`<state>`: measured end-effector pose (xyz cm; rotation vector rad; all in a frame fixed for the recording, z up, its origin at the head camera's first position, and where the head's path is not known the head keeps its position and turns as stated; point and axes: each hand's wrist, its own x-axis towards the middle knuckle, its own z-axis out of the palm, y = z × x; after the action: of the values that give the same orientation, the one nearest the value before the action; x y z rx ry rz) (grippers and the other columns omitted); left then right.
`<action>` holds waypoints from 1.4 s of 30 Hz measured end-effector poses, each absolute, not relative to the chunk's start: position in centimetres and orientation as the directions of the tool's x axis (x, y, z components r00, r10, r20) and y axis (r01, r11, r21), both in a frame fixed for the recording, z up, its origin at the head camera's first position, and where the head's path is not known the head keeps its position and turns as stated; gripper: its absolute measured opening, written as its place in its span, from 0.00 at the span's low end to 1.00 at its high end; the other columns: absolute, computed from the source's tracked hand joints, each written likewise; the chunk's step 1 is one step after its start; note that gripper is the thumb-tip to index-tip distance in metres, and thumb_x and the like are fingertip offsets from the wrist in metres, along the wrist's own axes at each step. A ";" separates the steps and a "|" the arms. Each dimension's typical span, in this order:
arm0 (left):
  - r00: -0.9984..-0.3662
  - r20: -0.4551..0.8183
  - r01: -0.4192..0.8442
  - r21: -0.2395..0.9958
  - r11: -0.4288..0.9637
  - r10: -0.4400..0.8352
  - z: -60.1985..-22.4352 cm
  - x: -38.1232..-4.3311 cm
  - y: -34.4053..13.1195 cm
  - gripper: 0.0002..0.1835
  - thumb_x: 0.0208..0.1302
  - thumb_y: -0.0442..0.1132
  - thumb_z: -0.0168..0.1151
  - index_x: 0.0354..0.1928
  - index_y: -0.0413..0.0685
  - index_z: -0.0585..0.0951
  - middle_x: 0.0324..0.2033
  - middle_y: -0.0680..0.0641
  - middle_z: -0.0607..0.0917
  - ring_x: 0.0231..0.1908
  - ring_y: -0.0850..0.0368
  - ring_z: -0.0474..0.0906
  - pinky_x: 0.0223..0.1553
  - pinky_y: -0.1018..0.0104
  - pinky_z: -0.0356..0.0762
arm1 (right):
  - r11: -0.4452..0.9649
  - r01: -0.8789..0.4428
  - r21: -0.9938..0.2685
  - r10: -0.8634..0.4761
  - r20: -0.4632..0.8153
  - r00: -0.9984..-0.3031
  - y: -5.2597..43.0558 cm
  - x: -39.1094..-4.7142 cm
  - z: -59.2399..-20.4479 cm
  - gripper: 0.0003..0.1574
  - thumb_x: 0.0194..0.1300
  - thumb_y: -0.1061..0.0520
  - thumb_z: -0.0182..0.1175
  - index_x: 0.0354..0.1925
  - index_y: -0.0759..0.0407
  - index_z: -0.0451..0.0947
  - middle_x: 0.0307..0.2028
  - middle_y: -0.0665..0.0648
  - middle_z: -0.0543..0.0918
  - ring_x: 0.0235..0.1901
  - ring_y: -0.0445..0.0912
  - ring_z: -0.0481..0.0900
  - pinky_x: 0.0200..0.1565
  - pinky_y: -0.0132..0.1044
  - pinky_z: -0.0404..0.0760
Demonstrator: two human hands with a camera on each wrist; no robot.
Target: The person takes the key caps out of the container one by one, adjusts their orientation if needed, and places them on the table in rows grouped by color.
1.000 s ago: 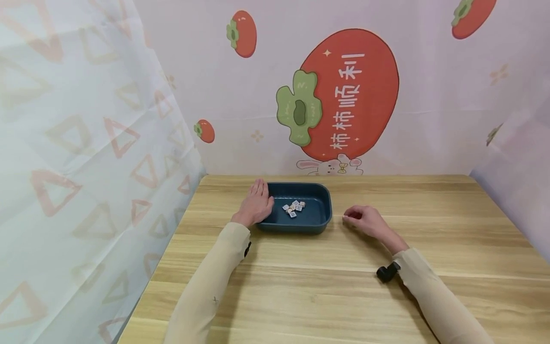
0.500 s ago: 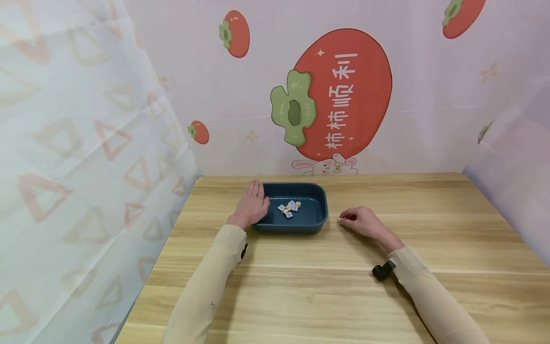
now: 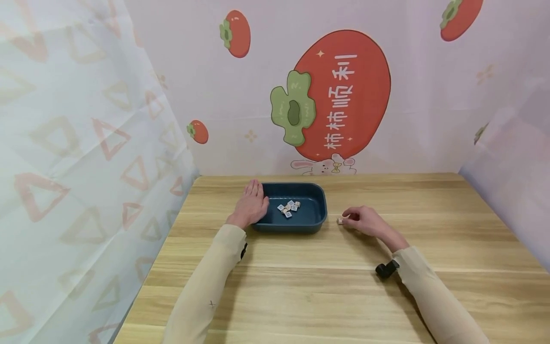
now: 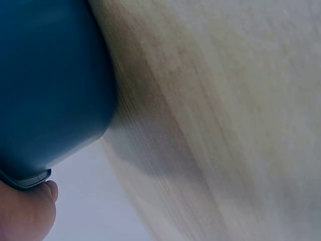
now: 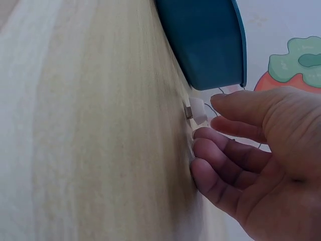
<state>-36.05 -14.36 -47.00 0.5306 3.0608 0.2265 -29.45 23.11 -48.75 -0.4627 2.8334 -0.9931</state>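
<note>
My left hand (image 3: 250, 205) lies along the left end of a dark blue rectangular tray (image 3: 315, 228), fingers straight and together. In the left wrist view, a digit touches the rim of the tray (image 4: 55, 100). Several small, pale cubes with printed faces (image 3: 288, 215) sit in a loose cluster inside the tray. Just right of the tray, a similar small cube (image 3: 340, 221) rests on the table by the fingertips of my right hand (image 3: 365, 222). In the right wrist view the cube (image 5: 198, 110) stands slightly apart from the thumb and the loosely bent fingers.
The wood-grain table (image 3: 292, 296) ends at a back wall sheet (image 3: 240, 157) printed with persimmons. Another patterned sheet (image 3: 86, 191) stands along the left. A small black camera (image 3: 386, 269) is strapped at my right wrist.
The right fingertips have drawn back a little to the right, and the cube formerly mostly hidden between them now shows on the table. My left hand stays on the tray.
</note>
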 end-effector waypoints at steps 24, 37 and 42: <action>-0.936 0.011 0.351 0.133 0.927 0.353 -46.7 -35.5 -14.4 0.35 0.77 0.50 0.34 0.75 0.31 0.47 0.77 0.36 0.43 0.78 0.43 0.36 0.78 0.51 0.39 | 0.698 -0.347 -0.627 -0.334 0.145 -0.931 19.9 -29.7 -45.4 0.20 0.66 0.52 0.63 0.52 0.62 0.80 0.36 0.55 0.84 0.33 0.45 0.76 0.35 0.36 0.77; -0.940 0.014 0.341 0.127 0.931 0.342 -46.9 -35.7 -14.3 0.35 0.77 0.50 0.34 0.76 0.33 0.47 0.78 0.38 0.42 0.78 0.44 0.36 0.78 0.52 0.38 | 0.683 -0.376 -0.627 -0.363 0.156 -0.919 16.3 -30.4 -44.3 0.20 0.67 0.51 0.62 0.54 0.60 0.80 0.38 0.56 0.84 0.35 0.47 0.76 0.36 0.34 0.78; -0.941 0.016 0.337 0.129 0.933 0.338 -47.0 -35.7 -14.3 0.35 0.77 0.50 0.35 0.76 0.33 0.47 0.78 0.38 0.43 0.78 0.44 0.37 0.78 0.52 0.39 | 0.682 -0.379 -0.625 -0.364 0.159 -0.918 15.3 -30.7 -44.3 0.21 0.67 0.51 0.62 0.55 0.58 0.79 0.38 0.54 0.83 0.36 0.47 0.76 0.36 0.34 0.79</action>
<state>-35.67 -14.28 -46.95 0.5376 3.0816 0.2037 -30.73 15.32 -44.34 -0.6403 2.9016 -1.0865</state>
